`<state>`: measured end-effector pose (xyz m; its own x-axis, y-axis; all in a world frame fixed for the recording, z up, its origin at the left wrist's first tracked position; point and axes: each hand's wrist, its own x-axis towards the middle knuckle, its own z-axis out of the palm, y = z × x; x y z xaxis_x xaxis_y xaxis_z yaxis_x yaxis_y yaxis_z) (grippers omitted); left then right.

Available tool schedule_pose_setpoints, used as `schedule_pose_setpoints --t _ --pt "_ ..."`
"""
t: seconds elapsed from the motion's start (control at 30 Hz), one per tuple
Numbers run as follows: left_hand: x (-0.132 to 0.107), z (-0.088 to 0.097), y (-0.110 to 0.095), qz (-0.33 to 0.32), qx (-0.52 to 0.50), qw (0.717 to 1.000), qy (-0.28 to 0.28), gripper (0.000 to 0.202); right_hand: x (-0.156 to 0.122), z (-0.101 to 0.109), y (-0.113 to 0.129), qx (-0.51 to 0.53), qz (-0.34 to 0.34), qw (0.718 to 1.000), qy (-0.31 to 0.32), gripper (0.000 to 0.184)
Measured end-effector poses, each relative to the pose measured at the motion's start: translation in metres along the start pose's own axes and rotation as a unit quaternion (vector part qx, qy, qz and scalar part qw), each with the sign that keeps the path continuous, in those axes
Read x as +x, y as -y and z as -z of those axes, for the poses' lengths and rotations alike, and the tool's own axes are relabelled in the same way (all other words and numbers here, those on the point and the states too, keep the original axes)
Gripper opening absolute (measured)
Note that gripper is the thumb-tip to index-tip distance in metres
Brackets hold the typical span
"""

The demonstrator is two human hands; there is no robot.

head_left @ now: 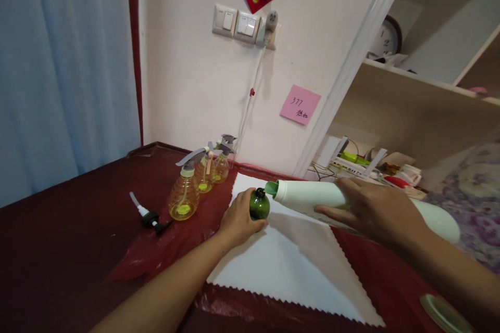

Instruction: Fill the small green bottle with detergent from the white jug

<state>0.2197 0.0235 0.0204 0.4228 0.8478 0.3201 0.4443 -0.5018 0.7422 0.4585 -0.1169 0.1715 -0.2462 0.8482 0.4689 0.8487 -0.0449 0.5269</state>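
Note:
My left hand (240, 218) is wrapped around a small round green bottle (260, 204), which stands upright on a white zigzag-edged cloth (287, 265). In my right hand (375, 213) is a long pale green bottle (308, 195), tipped nearly level. Its green spout (272, 188) is right at the dark neck of the small bottle. Whether liquid is flowing between them I cannot make out. A black pump top with a white tube (150, 218) lies on the dark red table, left of my left hand.
Beyond my left hand stand yellow ribbed spray bottles (184, 197) in a row along red plastic film (164, 255). A pale green lid (445, 312) lies at the lower right. Behind are a wall with switches (236, 22), a pink note (300, 104) and shelves (422, 80).

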Motion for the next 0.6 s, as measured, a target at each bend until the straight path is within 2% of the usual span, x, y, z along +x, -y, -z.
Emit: schedule_pose_setpoints --t 0.17,0.37,0.6 --pt "-0.0005 0.0005 -0.0001 0.000 0.001 1.000 0.001 0.083 -0.0002 0.0011 0.0007 -0.007 -0.001 1.000 0.006 0.051" --pt "-0.0003 0.0003 -0.0013 0.003 0.003 1.000 -0.002 0.080 -0.0010 -0.0016 -0.0007 -0.012 0.006 1.000 -0.019 0.056" --pt "0.0004 -0.0011 0.0008 0.001 0.002 1.000 0.000 0.082 -0.0007 0.0009 0.0013 -0.013 -0.001 1.000 -0.008 0.052"
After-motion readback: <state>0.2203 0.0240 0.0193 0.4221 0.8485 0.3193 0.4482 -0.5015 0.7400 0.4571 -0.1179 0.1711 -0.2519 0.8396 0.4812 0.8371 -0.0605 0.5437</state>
